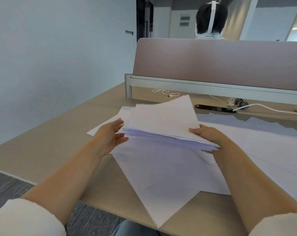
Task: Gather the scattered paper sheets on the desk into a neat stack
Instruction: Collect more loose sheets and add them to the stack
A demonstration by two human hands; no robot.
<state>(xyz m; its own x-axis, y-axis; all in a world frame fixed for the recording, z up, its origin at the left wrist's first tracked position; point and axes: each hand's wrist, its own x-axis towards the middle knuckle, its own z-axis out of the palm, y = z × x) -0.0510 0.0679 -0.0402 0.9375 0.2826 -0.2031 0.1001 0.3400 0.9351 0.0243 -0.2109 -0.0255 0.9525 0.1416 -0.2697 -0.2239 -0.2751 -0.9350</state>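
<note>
A thick bundle of white paper sheets [163,120] is held a little above the wooden desk [47,133], its edges uneven and fanned. My right hand [207,133] grips the bundle's right corner, thumb on top. My left hand [112,134] rests flat against the bundle's left edge with fingers spread. Under the bundle, more loose sheets [163,176] lie skewed on the desk, one corner jutting over the near edge. A wide spread of sheets [257,150] covers the desk to the right, and another sheet [103,124] pokes out on the left behind my left hand.
A mauve partition screen [221,60] on a grey rail bounds the desk's far side. White cables [166,92] and a tangle of cords [236,102] lie below it, beside a dark cable slot [214,109]. A person's head shows beyond the screen. Grey floor lies at the left.
</note>
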